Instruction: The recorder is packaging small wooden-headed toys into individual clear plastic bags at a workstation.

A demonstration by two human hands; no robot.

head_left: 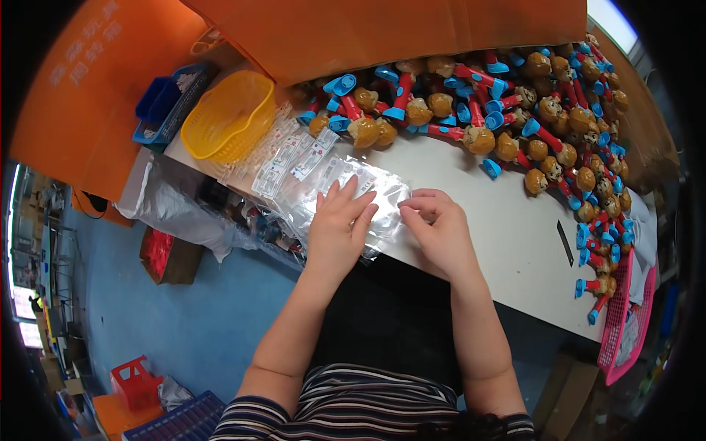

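A stack of clear plastic bags (346, 192) is lying at the near edge of the white table (515, 242), glossy and see-through, with white labels bearing red marks. The left hand (337, 224) is lying flat on the stack, fingers spread open. The right hand (440, 224) is pinching the edge of the top bag with curled fingers. More labelled bags are fanning out beside a yellow basket (229, 114). A heap of toys (544, 125), with brown heads, red stems and blue caps, is covering the far side. An orange crate (382, 29) is standing behind.
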